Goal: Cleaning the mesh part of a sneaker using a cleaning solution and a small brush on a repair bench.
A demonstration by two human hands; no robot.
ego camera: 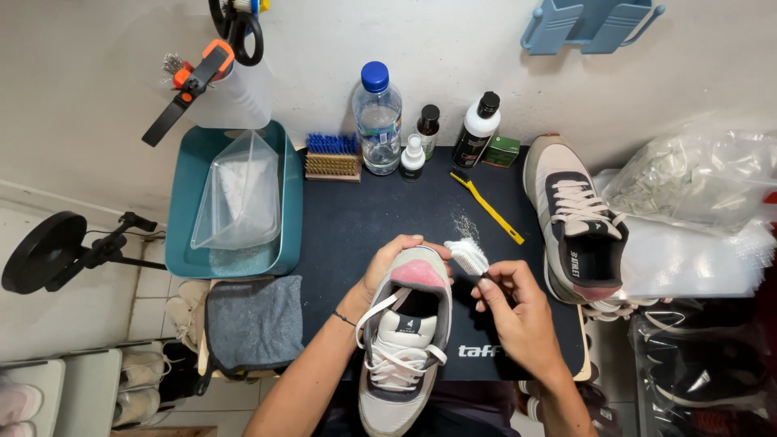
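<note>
Sneaker on dark mat: our left hand grips its heel; our right hand pinches foamy brush beside it.

left hand: fingers curled, grip closed, forearm angled inward | right hand: fingertips pinched, wrist bent inward
</note>
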